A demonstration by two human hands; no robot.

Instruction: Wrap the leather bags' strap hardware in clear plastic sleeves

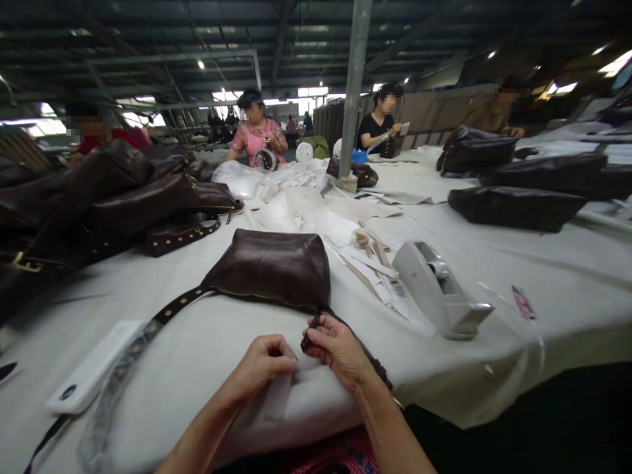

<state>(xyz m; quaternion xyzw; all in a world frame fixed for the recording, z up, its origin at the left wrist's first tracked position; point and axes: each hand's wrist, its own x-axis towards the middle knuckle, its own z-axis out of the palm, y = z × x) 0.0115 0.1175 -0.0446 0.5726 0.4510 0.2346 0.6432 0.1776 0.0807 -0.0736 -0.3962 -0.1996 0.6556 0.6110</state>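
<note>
A dark brown leather handbag lies on the white table in front of me. Its studded strap runs off to the left, partly wrapped in clear plastic. My right hand pinches a small dark zipper pull or tab at the bag's near right corner. My left hand is closed just beside it, gripping a piece of thin clear film or paper against the table edge.
A grey tape dispenser stands to the right. Paper scraps lie behind it. Piles of dark bags sit at the left and right. A white flat box lies left. Several people work at the far side. A steel post rises mid-table.
</note>
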